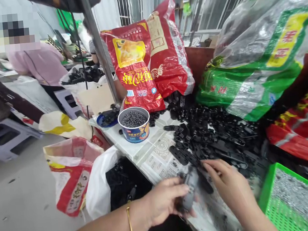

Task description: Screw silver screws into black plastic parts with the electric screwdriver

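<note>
My left hand is closed round a dark grey plastic part, somewhat blurred, held over the near edge of the table. Just right of it, my right hand reaches to the black parts on the table, thumb and forefinger pinched together. What sits between those fingertips, if anything, is too small to make out. Several long flat black plastic pieces lie by its fingertips. Beyond both hands spreads a heap of mixed black plastic parts.
A paper tub of small dark pieces stands at the table's left edge. On the right is a green basket of small shiny metal pieces. Red sacks and a green-and-clear sack line the back. An open sack hangs below left; a person sits beyond.
</note>
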{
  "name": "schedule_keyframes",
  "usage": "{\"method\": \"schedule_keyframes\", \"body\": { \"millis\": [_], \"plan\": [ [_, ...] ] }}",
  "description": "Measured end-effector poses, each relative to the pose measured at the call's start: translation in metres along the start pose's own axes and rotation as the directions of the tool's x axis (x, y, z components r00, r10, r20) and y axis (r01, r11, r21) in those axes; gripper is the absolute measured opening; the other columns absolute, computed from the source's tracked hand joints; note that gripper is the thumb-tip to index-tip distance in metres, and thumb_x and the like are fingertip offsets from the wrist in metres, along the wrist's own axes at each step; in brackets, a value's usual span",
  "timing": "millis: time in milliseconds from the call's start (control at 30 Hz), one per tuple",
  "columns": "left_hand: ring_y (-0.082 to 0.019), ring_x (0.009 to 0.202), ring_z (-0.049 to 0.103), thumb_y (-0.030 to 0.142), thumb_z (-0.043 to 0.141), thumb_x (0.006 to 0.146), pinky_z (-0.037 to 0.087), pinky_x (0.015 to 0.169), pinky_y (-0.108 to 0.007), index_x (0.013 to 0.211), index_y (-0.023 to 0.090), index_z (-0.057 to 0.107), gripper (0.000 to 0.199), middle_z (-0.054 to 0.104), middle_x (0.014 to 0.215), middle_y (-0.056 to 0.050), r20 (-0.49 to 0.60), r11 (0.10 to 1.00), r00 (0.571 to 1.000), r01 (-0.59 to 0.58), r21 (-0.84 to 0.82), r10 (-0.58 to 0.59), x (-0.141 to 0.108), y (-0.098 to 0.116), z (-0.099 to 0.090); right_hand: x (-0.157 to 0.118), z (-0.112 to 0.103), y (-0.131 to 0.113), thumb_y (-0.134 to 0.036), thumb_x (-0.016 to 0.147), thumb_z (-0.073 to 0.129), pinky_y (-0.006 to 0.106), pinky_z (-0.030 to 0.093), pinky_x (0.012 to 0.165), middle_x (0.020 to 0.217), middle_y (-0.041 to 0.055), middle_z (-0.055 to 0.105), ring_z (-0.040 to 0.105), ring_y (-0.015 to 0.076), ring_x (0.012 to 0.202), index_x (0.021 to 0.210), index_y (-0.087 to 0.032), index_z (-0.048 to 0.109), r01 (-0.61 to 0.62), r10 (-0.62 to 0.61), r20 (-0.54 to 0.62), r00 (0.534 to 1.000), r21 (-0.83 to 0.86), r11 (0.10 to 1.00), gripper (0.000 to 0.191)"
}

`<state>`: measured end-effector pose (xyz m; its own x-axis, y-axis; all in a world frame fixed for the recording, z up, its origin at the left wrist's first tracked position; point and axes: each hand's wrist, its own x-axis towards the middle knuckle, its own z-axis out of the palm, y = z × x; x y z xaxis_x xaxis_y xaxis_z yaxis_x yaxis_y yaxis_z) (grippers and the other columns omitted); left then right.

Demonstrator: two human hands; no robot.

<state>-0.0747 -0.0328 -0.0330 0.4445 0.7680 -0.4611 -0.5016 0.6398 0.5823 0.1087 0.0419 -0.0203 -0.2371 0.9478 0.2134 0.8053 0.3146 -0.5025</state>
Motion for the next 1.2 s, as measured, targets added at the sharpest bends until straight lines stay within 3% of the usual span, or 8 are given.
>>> {"method": "schedule_keyframes", "body": {
  "millis": [100,200,400,533,633,733,933,1200],
  "plan": [
    [-0.013,0.058,0.062,0.031,0.064,0.071,0.046,0.062,-0.029,0.087,0.014,0.054,0.025,0.065,0.082,-0.006,-0.069,0.995,0.995,-0.072,-0.064,0.068,-0.005,0.010,-0.008,0.037,0.019,-0.015,-0.024,0.086,0.039,0.029,0.049,0.075,0.100,0.0062,0.066,0.063,0.0189,0.086,0.095,-0.021,0.065,0.159,-0.154,0.043,0.987,-0.180,0.971,0.028],
    [-0.014,0.060,0.061,0.037,0.057,0.077,0.046,0.063,-0.030,0.089,0.014,0.054,0.026,0.065,0.081,-0.007,-0.107,0.983,0.990,-0.103,-0.153,0.087,-0.004,0.013,-0.011,0.063,0.032,-0.025,-0.014,0.083,0.039,0.029,0.046,0.071,0.100,0.0085,0.064,0.061,0.0210,0.087,0.099,-0.019,0.063,0.231,-0.187,0.157,0.970,-0.339,0.912,0.029],
    [-0.018,0.070,0.065,0.031,0.057,0.079,0.046,0.064,-0.026,0.088,0.011,0.056,0.023,0.064,0.081,-0.008,-0.105,0.966,0.989,-0.122,-0.227,0.100,0.002,0.019,-0.014,0.085,0.030,-0.025,-0.014,0.077,0.048,0.029,0.042,0.066,0.085,0.0081,0.063,0.059,0.0210,0.080,0.077,-0.018,0.063,0.266,-0.187,0.241,0.953,-0.357,0.895,0.015],
    [-0.018,0.066,0.065,0.029,0.056,0.079,0.046,0.060,-0.028,0.093,0.015,0.055,0.020,0.063,0.093,-0.008,-0.129,0.964,0.984,-0.149,-0.218,0.123,0.004,0.023,-0.015,0.063,0.013,-0.029,-0.023,0.078,0.052,0.029,0.044,0.066,0.086,0.0053,0.064,0.060,0.0184,0.076,0.083,-0.019,0.061,0.181,-0.143,0.151,0.978,-0.280,0.943,0.011],
    [-0.016,0.066,0.063,0.025,0.056,0.079,0.045,0.058,-0.027,0.100,0.017,0.054,0.023,0.062,0.097,-0.007,-0.114,0.959,0.976,-0.206,-0.196,0.187,0.005,0.022,-0.012,0.026,0.002,-0.038,-0.032,0.074,0.059,0.028,0.048,0.062,0.081,0.0022,0.065,0.062,0.0157,0.067,0.098,-0.020,0.057,0.069,-0.069,0.059,0.996,0.003,0.998,0.026],
    [-0.014,0.071,0.060,0.022,0.054,0.080,0.043,0.061,-0.026,0.110,0.018,0.052,0.030,0.062,0.095,-0.007,-0.073,0.951,0.966,-0.257,-0.170,0.247,0.007,0.016,-0.006,-0.008,-0.001,-0.044,-0.030,0.077,0.058,0.028,0.051,0.063,0.087,0.0030,0.065,0.062,0.0137,0.068,0.107,-0.022,0.055,0.133,-0.151,0.084,0.985,0.186,0.974,0.031],
    [-0.014,0.090,0.053,0.021,0.054,0.080,0.042,0.074,-0.025,0.120,0.023,0.047,0.040,0.058,0.105,-0.003,-0.084,0.938,0.934,-0.346,0.031,0.347,0.004,0.005,0.008,-0.036,0.005,-0.037,-0.032,0.080,0.058,0.026,0.051,0.061,0.083,0.0048,0.064,0.062,0.0143,0.068,0.102,-0.019,0.059,0.298,-0.298,-0.043,0.954,-0.001,0.955,0.026],
    [-0.012,0.068,0.052,0.024,0.051,0.081,0.043,0.055,-0.024,0.117,0.022,0.046,0.036,0.057,0.097,-0.004,-0.071,0.977,0.975,-0.206,0.059,0.210,0.000,0.001,0.015,-0.046,-0.005,-0.023,-0.034,0.082,0.055,0.023,0.050,0.062,0.081,0.0053,0.063,0.062,0.0130,0.069,0.110,-0.016,0.057,0.409,-0.409,-0.003,0.912,0.005,0.912,0.033]
  ]
}}
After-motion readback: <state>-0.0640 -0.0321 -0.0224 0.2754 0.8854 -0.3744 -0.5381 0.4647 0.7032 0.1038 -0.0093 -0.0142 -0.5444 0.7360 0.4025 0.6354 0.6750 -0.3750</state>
